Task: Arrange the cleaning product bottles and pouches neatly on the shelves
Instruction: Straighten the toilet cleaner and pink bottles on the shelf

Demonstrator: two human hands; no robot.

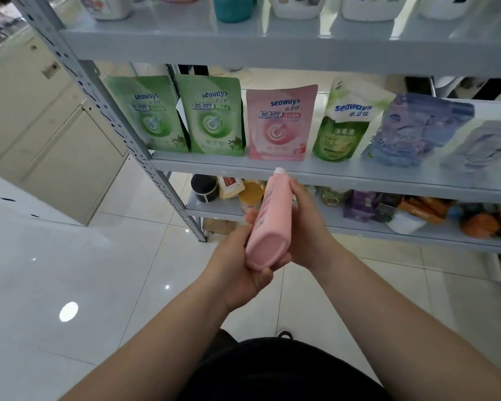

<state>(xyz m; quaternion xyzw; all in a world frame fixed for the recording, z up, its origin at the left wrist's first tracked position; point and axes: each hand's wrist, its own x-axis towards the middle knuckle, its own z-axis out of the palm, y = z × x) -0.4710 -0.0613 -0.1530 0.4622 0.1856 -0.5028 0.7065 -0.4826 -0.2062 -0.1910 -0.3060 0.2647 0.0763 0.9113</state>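
Bottle notes, head view. Pink bottle [268, 224] is off the shelves, in the air just in front of the middle shelf [359, 175]. It lies tilted, white cap pointing far and up, base toward the person. Left hand [237, 264] curls round the base end from below. Right hand [307, 227] wraps the upper body from the right. Both hands grip it firmly.

Judgement: the step looks like placing it. It is best brought upright first, label forward, one hand under the base. The middle row is packed with soft pouches, and the pink pouch [279, 123] stands directly beyond the cap; a nudge would likely topple it. The top shelf [243, 44] carries bottles, so it probably suits better. Set the base down flat.

Surface and room: grey painted metal boards, smooth. A perforated upright [113, 111] stands at left. The white tile floor [70, 270] is glossy with lamp glare. A beige cabinet [41, 111] stands far left. The lower shelf [214, 211] holds mixed jars and packets.
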